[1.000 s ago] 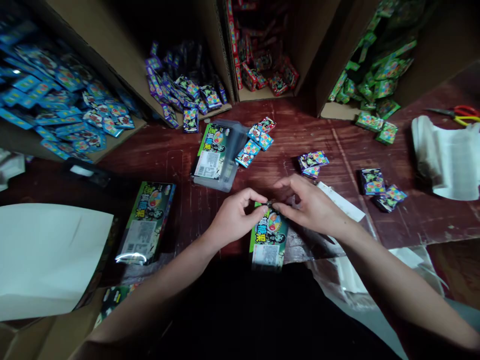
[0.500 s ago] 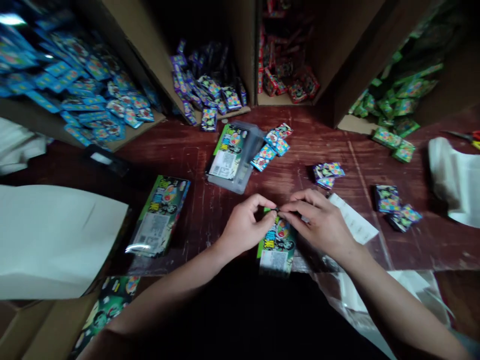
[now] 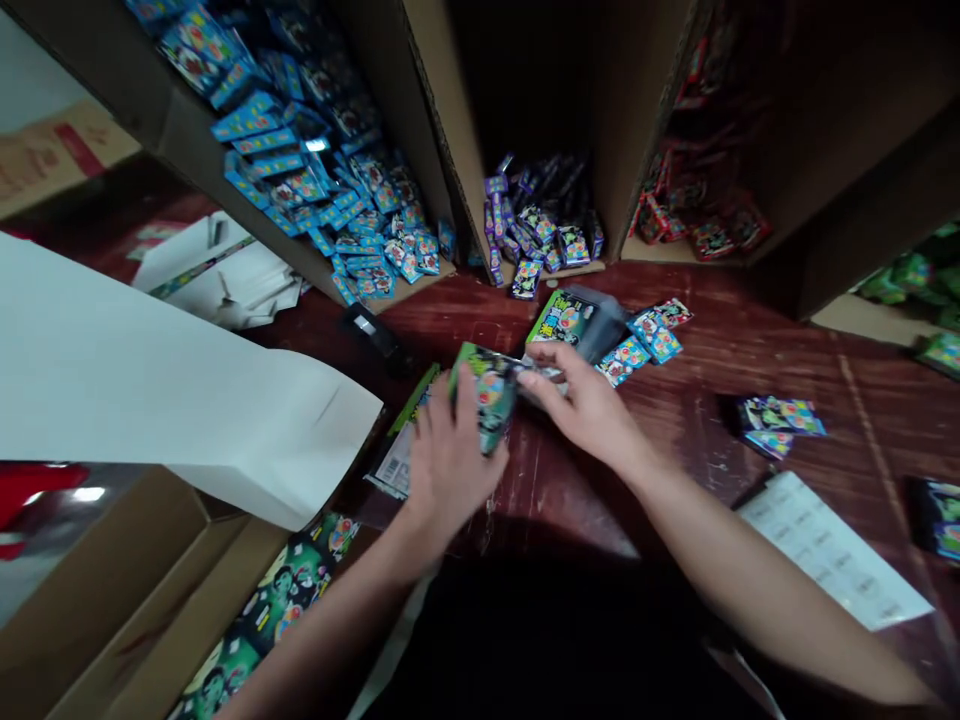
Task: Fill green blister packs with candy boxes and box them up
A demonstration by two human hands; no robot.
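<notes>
My left hand (image 3: 450, 465) is over the table at centre-left, its fingers laid across the front of a flat green-and-black candy packet (image 3: 491, 390) and its thumb at the lower edge. My right hand (image 3: 581, 405) has thumb and index finger closed at the upper right corner of that same packet. Below and left of it, partly covered by my left hand, lies a stack of similar packets (image 3: 391, 468). Just behind my right hand another such packet (image 3: 559, 318) rests on a clear plastic sleeve (image 3: 606, 325), beside several small blue candy packs (image 3: 654, 335).
Cardboard boxes hold small blue packs (image 3: 360, 210), purple packs (image 3: 540, 225), red packs (image 3: 712, 235) and green packs (image 3: 904, 280). A label sheet (image 3: 832, 550) and loose purple packs (image 3: 780, 415) lie right. A big white sheet (image 3: 187, 380) juts in from the left, near a black object (image 3: 379, 335).
My view has swung left. Both hands have moved left with the packet, from the table's front edge to over the stack of packets, and it is now lifted and tilted.
</notes>
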